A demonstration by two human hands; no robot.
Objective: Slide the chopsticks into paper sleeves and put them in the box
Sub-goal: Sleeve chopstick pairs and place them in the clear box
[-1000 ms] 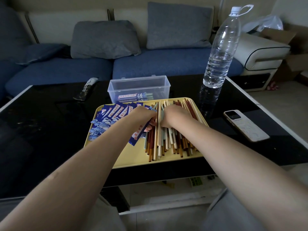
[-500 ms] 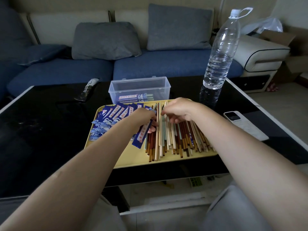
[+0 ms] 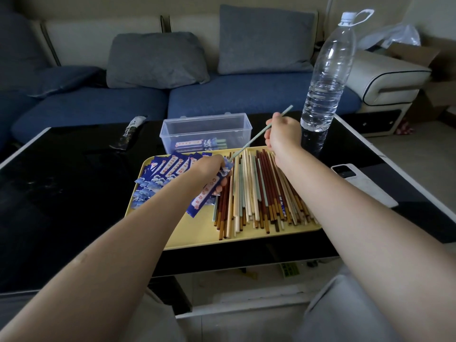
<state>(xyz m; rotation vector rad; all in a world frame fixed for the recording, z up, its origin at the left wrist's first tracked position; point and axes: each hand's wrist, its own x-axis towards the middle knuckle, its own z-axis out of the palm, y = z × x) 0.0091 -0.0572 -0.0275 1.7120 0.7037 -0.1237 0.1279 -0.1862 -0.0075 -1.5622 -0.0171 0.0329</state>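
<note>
Right hand (image 3: pixel 283 134) pinching pale chopstick (image 3: pixel 249 143), left hand (image 3: pixel 209 170) gripping blue sleeve (image 3: pixel 206 193), chopstick tip hidden at sleeve mouth

Two hands are seen: left hand (image 3: pixel 209 169), right hand (image 3: pixel 283 134). One yellow tray (image 3: pixel 197 233), one clear plastic box (image 3: pixel 206 130), one water bottle (image 3: pixel 325 77) and one phone (image 3: pixel 362 183) are counted. Loose chopsticks (image 3: pixel 256 193) are piled too thickly for counting; two grey cushions (image 3: pixel 155 60) are noted.
</note>
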